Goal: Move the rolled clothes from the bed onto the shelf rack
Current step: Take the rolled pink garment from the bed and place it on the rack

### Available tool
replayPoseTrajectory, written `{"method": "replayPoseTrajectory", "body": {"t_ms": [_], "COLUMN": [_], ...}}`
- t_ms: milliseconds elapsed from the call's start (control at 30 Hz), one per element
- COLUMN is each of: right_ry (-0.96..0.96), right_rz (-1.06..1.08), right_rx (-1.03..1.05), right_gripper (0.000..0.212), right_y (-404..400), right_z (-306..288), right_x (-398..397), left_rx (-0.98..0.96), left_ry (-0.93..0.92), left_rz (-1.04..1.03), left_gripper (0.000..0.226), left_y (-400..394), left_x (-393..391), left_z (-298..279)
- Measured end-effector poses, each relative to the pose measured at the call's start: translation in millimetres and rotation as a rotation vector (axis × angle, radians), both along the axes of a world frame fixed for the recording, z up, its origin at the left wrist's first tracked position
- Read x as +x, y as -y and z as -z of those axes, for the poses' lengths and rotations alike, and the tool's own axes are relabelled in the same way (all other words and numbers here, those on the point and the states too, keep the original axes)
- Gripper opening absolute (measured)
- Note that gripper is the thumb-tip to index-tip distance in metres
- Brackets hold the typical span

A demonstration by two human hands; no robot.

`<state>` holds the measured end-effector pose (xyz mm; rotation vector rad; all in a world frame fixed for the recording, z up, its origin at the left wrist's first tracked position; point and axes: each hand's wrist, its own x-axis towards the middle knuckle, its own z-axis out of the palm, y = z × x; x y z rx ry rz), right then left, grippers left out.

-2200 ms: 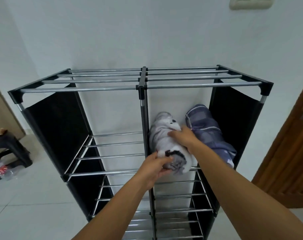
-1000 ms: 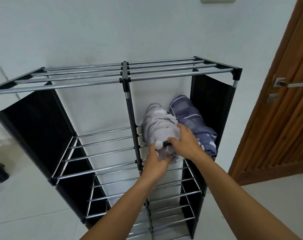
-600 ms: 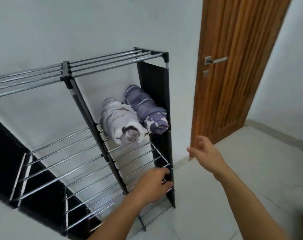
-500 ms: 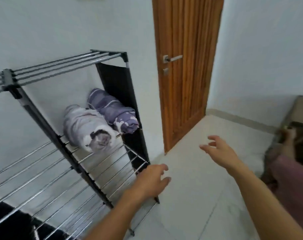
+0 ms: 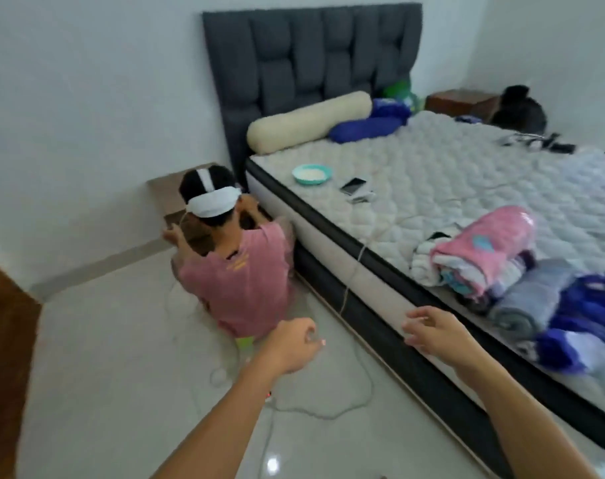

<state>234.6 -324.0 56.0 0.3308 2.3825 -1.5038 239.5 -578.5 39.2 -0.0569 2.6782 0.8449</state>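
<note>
Several rolled clothes lie in a row near the front edge of the bed (image 5: 449, 174): a pink patterned roll (image 5: 484, 250), a grey roll (image 5: 529, 299) and a blue roll (image 5: 584, 326). My left hand (image 5: 290, 344) hangs over the floor with loosely curled fingers and holds nothing. My right hand (image 5: 435, 333) is out in front of the bed's side, fingers relaxed and empty, a short way left of the grey roll. The shelf rack is out of view.
A person in a pink shirt (image 5: 235, 271) crouches on the floor by the bed's head end. A white cable (image 5: 328, 409) trails over the tiles. A teal bowl (image 5: 311, 174), a phone (image 5: 354, 186), a cream bolster (image 5: 308, 121) and a blue pillow (image 5: 366, 127) lie on the mattress.
I let go of the grey-white roll on the rack beside the purple one, then turned right past the wooden door to face the bed. Both hands are now empty.
</note>
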Motion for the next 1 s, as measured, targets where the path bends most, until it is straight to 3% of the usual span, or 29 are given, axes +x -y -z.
{"method": "replayPoseTrajectory", "body": {"t_ms": [167, 300, 467, 567, 667, 800, 933, 1000], "right_ry": [-0.014, 0.095, 0.143, 0.122, 0.102, 0.115, 0.162, 0.175], "right_rz": [0.12, 0.146, 0.307, 0.369, 0.376, 0.395, 0.462, 0.503], "right_rx": [0.006, 0.012, -0.013, 0.001, 0.022, 0.014, -0.077, -0.119], "right_gripper": [0.022, 0.019, 0.03, 0.021, 0.015, 0.022, 0.043, 0.046], "right_y": [-105.4, -179.3, -264.8, -291.9, -303.7, -308.4, -312.6, -319.4], "right_z": [-3.4, 17.0, 50.4, 57.4, 61.0, 75.8, 85.0, 88.8], "right_x": [9.2, -0.9, -26.9, -57.5, -98.9, -167.5, -241.3, -277.0], "left_rx": [0.017, 0.102, 0.226, 0.263, 0.364, 0.588, 0.772, 0.78], "left_ry": [0.075, 0.149, 0.45, 0.465, 0.494, 0.679, 0.984, 1.04], "left_rz": [0.254, 0.311, 0.164, 0.037, -0.156, -0.367, -0.403, -0.383], "left_gripper": [0.038, 0.033, 0.017, 0.021, 0.045, 0.07, 0.075, 0.084], "left_y": [-123.2, -218.5, -306.9, -334.5, -347.4, -350.5, -356.2, -363.0], "left_x": [-61.6, -110.1, -143.3, -171.4, -209.8, -266.7, -320.3, -344.2], "left_z": [-2.2, 8.8, 27.2, 39.2, 49.3, 60.5, 71.9, 77.1]}}
